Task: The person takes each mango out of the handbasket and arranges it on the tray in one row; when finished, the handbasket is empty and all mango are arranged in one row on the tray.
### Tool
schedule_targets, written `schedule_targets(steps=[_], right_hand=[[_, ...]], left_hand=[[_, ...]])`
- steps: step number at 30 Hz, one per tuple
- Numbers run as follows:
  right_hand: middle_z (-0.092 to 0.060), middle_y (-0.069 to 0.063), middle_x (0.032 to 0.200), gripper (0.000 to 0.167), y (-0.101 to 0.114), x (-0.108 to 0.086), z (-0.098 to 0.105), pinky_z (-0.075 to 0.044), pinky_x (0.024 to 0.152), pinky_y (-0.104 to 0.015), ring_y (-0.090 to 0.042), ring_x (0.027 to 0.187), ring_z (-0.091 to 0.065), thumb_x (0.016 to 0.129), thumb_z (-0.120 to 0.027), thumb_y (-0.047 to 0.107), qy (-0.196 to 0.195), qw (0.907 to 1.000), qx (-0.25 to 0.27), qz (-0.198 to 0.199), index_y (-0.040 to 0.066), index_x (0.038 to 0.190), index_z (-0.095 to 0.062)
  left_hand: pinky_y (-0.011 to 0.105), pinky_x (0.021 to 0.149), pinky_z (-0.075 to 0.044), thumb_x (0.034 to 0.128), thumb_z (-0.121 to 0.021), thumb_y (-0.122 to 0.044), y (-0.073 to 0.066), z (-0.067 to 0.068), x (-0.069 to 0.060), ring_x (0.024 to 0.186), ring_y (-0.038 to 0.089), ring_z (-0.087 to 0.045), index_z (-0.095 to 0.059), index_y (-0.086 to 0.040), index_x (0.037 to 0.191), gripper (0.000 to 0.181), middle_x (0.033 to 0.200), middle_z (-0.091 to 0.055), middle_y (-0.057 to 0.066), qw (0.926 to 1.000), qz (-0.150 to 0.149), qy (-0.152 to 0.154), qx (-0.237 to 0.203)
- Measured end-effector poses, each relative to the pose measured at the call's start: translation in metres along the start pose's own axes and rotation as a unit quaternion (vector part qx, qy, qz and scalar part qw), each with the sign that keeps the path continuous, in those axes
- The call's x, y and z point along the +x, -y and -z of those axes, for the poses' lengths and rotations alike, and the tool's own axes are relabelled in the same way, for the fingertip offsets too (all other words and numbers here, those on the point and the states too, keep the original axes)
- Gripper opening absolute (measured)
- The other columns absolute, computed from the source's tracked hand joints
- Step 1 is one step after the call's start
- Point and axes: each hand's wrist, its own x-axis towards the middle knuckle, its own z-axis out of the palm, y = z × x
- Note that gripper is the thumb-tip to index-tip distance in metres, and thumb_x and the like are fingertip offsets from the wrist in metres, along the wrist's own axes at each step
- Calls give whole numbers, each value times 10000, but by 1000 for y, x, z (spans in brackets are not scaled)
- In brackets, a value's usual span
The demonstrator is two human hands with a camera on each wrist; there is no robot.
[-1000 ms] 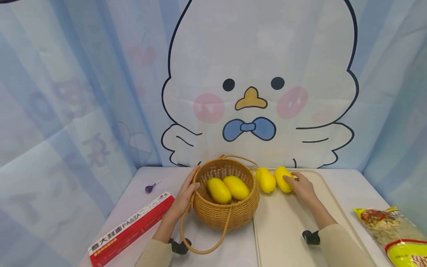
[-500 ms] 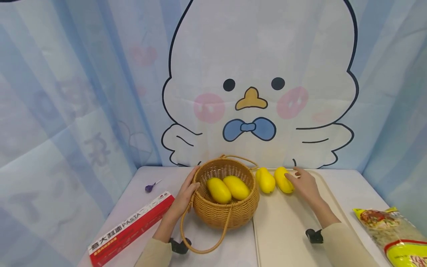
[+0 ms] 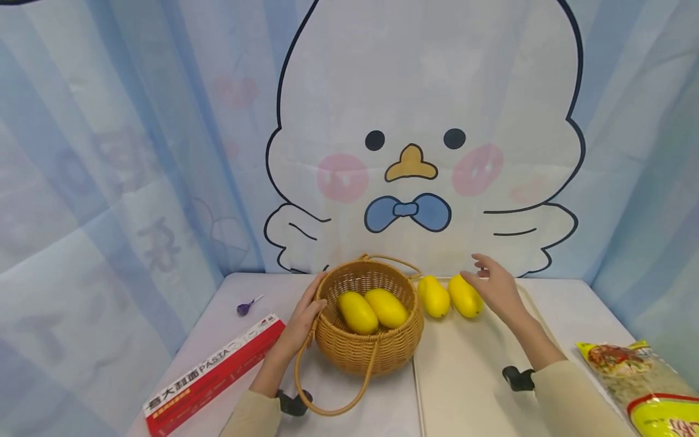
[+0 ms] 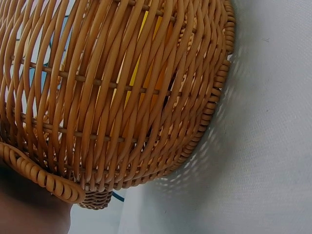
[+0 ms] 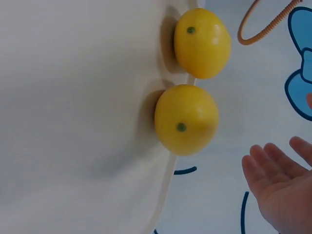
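- Wicker basket (image 3: 369, 353): left hand (image 3: 298, 323) grips its rim, thumb over the edge.
- Right hand (image 3: 499, 294): hovers near the rightmost yellow fruit (image 3: 464, 298), fingers loosely extended, holding nothing.

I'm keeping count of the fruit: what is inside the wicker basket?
Two yellow fruits lie side by side inside the wicker basket. They hide what is directly beneath them, so whether anything else lies there cannot be seen.

I note blue-and-white curtains (image 3: 109, 267) behind and flanking a white bench (image 3: 390, 403); the rear panel (image 3: 246, 182) bears a large cartoon bird (image 3: 420, 97) with a blue bow tie (image 3: 407, 210).
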Motion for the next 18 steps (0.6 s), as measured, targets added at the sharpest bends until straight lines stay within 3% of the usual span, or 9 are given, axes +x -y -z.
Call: schedule_targets(steps=[7, 18], right_hand=[[-463, -267, 1461, 698, 24, -7, -1, -466, 1033, -602, -451, 1288, -491, 975, -559, 455, 46, 9993, 272, 243, 73, 1524, -359], [-510, -186, 1448, 637, 66, -12, -13, -451, 1075, -559, -386, 1287, -523, 955, -628, 377, 131, 9921, 543, 1119, 109, 1494, -420]], left_hand=[[583, 1228, -196, 1029, -390, -228, 0, -1, 0, 1539, 223, -189, -270, -424, 1531, 552, 1638, -218, -125, 9999, 83, -4, -100], [576, 1232, -190, 1028, -388, -241, 1, 0, 0, 1539, 215, -185, -266, -432, 1528, 549, 1637, -214, -127, 10000, 34, 18, -82]])
